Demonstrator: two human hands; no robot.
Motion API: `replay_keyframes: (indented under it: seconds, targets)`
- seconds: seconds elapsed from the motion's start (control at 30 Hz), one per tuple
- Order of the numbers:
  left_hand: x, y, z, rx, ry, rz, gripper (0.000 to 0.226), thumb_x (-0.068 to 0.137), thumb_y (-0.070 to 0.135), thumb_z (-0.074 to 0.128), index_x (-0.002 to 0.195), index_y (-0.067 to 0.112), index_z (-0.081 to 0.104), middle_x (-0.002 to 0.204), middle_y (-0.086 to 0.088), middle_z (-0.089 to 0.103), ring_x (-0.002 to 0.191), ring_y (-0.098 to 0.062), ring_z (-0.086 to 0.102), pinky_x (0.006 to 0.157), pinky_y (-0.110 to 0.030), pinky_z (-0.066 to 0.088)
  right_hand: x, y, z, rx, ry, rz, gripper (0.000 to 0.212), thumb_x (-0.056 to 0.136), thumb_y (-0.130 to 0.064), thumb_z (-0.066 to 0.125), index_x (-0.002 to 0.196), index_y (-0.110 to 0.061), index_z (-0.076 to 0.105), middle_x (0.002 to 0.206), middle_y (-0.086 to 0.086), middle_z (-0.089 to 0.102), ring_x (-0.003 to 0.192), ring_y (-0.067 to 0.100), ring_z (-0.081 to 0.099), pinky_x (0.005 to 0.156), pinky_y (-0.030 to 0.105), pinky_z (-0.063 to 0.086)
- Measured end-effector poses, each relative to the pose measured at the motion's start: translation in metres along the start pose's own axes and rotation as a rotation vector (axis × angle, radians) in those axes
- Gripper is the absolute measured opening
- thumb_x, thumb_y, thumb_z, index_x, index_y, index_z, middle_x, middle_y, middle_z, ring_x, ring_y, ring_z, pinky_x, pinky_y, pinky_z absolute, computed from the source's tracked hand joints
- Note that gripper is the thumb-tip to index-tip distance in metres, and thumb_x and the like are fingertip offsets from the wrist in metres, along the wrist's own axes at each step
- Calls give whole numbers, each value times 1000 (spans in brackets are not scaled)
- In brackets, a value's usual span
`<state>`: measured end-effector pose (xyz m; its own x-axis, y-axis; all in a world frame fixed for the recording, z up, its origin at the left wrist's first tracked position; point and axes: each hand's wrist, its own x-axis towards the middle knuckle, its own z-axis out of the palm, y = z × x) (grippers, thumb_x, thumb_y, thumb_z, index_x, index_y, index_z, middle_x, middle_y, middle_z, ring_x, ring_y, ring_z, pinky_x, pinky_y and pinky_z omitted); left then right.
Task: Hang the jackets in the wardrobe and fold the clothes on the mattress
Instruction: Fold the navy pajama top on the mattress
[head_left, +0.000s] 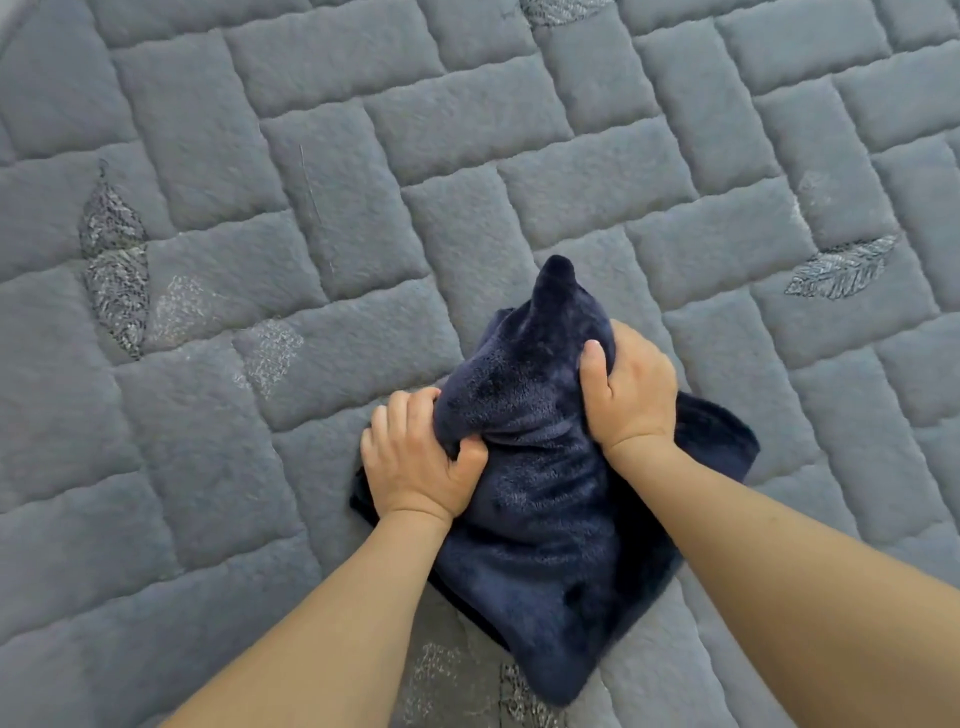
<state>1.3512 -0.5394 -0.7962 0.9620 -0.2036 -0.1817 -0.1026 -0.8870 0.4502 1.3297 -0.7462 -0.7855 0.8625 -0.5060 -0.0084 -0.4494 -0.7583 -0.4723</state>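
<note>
A dark blue fleece cloth (540, 499) lies bunched on the grey quilted mattress (260, 156), toward five o'clock. The left hand (421, 457) clutches its left edge, fingers curled tight; the right hand (628, 389) grips the right side, thumb pressed in.

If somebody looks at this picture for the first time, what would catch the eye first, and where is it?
First comes the dark navy fleece garment, bunched just right of centre and low in the picture, on the grey quilted mattress. The left hand grips its left side and the right hand grips its right side, so a peak of cloth stands up between them. Embroidered grey leaf patterns dot the mattress, notably at the left.
</note>
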Motion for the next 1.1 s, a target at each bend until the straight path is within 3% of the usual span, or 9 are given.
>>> replay_keyframes:
  seconds: [0.2, 0.33, 0.43, 0.53, 0.6, 0.7, 0.83, 0.97, 1.1]
  targets:
    - [-2, 0, -4, 3, 16, -7, 61, 73, 50, 27, 97, 6, 61, 96, -17, 58, 92, -39, 53, 79, -46, 40, 5, 2, -7, 30, -96, 78, 57, 87, -64, 25, 85, -17, 58, 79, -5, 55, 75, 21, 52, 69, 34, 34]
    - [1, 17, -25, -45, -191, -164, 62, 69, 59, 20, 94, 14, 56, 115, -19, 56, 111, -38, 46, 93, -46, 34, 10, -8, -50, 381, -522, 331, 81, 61, -96, 44, 99, -29, 69, 91, -9, 73, 85, 17, 69, 85, 37, 52]
    - [-16, 52, -48, -61, -421, -76, 46, 69, 53, 28, 91, 24, 56, 104, -9, 64, 96, -32, 54, 85, -43, 45, -14, 9, -111, 579, -667, 448, 82, 44, -87, 74, 101, -28, 71, 89, -8, 76, 77, 15, 74, 78, 38, 58]
    - [-56, 126, -70, 2, -511, 112, 35, 69, 48, 33, 83, 26, 56, 87, 2, 63, 84, -28, 58, 73, -38, 46, -70, 53, -194, 753, -664, 581, 66, 58, -65, 82, 106, -21, 74, 98, 4, 76, 86, 27, 74, 85, 45, 58]
    - [-87, 195, -86, 43, -558, 251, 29, 70, 46, 37, 79, 25, 57, 81, 5, 62, 77, -21, 58, 66, -35, 42, -118, 83, -264, 865, -590, 702, 56, 65, -58, 80, 104, -19, 76, 103, 9, 75, 92, 30, 73, 85, 45, 58]
    - [-143, 308, -116, 105, -592, 492, 26, 70, 43, 41, 84, 27, 56, 83, 9, 60, 82, -21, 59, 69, -34, 43, -198, 116, -376, 1028, -382, 826, 47, 74, -52, 77, 108, -19, 76, 110, 9, 74, 98, 29, 72, 80, 39, 59]
    - [-238, 443, -159, 137, -663, 818, 29, 70, 38, 41, 92, 27, 55, 90, 7, 57, 90, -24, 55, 79, -37, 44, -311, 126, -510, 1120, 104, 862, 32, 88, -33, 70, 118, -20, 67, 105, 8, 75, 90, 27, 73, 64, 34, 60]
    - [-359, 553, -207, 137, -703, 1160, 30, 79, 31, 46, 106, 23, 59, 106, -2, 62, 96, -27, 57, 87, -40, 48, -433, 108, -620, 1096, 581, 922, 40, 86, -32, 72, 122, -22, 62, 109, 9, 73, 96, 31, 71, 84, 47, 58]
    - [-501, 622, -264, 155, -727, 1479, 20, 83, 28, 45, 98, 24, 56, 103, -1, 60, 94, -27, 56, 81, -37, 45, -562, 70, -703, 1062, 956, 936, 36, 83, -36, 72, 116, -23, 65, 102, 7, 75, 90, 29, 73, 79, 43, 59]
